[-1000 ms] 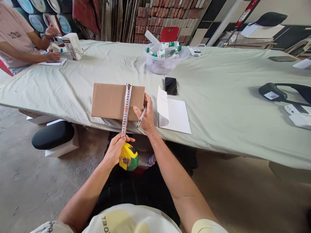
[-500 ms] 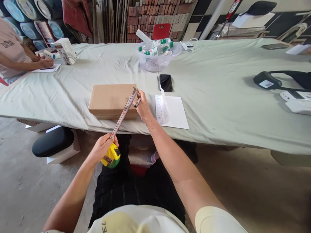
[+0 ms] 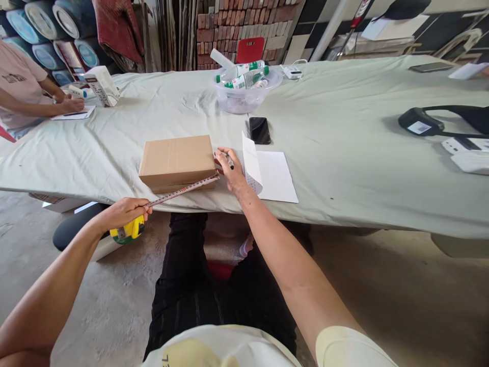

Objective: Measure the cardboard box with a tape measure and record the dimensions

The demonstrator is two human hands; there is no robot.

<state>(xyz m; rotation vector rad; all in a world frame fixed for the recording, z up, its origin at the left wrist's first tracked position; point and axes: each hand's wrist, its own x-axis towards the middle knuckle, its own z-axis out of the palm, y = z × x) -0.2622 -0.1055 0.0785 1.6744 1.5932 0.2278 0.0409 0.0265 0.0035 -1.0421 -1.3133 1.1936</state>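
Note:
My left hand (image 3: 124,211) is closed on a tape measure with a yellow and green case (image 3: 129,230), beyond the table's front edge. Its pulled-out blade (image 3: 183,190) slants up to the right, along the front of a brown cardboard box (image 3: 178,155). The blade's end lies by the box's front right corner. Beside that corner is my right hand (image 3: 233,171), holding a pen (image 3: 229,161) among its fingers. Whether these fingers also touch the blade is hard to tell. Just right of this hand, a sheet of paper (image 3: 277,176) lies with a curled-up leaf over its left side.
A black phone (image 3: 260,130) lies behind the paper. Further back stands a clear plastic basin (image 3: 233,104) with bottles in it. At the far left a person (image 3: 23,92) sits by a paper and a white box (image 3: 102,85). A black strapped device (image 3: 420,122) lies at right.
My left hand has moved left with the tape measure, and the blade has swung lower, to the box's front edge. The box has turned slightly. The paper's loose leaf has curled further.

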